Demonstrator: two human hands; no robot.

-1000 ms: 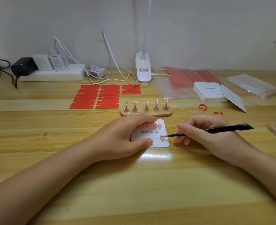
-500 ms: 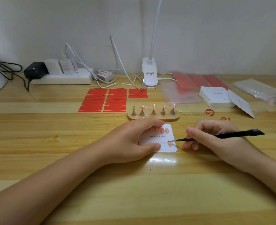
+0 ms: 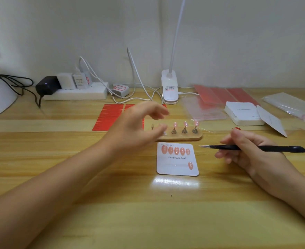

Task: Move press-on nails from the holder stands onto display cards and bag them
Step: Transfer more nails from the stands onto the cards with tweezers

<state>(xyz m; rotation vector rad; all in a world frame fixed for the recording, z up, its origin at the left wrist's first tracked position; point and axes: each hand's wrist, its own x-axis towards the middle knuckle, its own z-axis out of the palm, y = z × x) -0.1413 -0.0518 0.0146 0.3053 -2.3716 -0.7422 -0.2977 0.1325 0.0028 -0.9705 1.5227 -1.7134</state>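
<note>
At the far left of the counter (image 3: 40, 159), a white power strip (image 3: 76, 93) with a black adapter (image 3: 47, 85) and white plugs is located against the wall. Red adhesive strips (image 3: 110, 116) are laid flat to its right, nearer the viewer. The left hand (image 3: 135, 126) is raised above the left end of the wooden holder stand (image 3: 180, 136), blurred, with its fingers (image 3: 158, 112) spread open and nothing held. Three pink nails are seen on the right three pegs of the stand; the peg at the far left end is bare, and the next peg is partly hidden by the hand. Just near of the stand, the white display card (image 3: 176, 164) lies flat, apart from both hands. Five press-on nails (image 3: 176, 150) are arranged in a row along its far edge, and a sixth nail (image 3: 190, 165) is placed at its near right corner. To the right, black tweezers (image 3: 252, 147) are gripped by the closed fingers of the right hand (image 3: 252, 153), tip pointed left toward the card without touching it. A white lamp base (image 3: 169, 87), clear bags (image 3: 203, 108) and a card stack (image 3: 243, 113) are located farther back.
</note>
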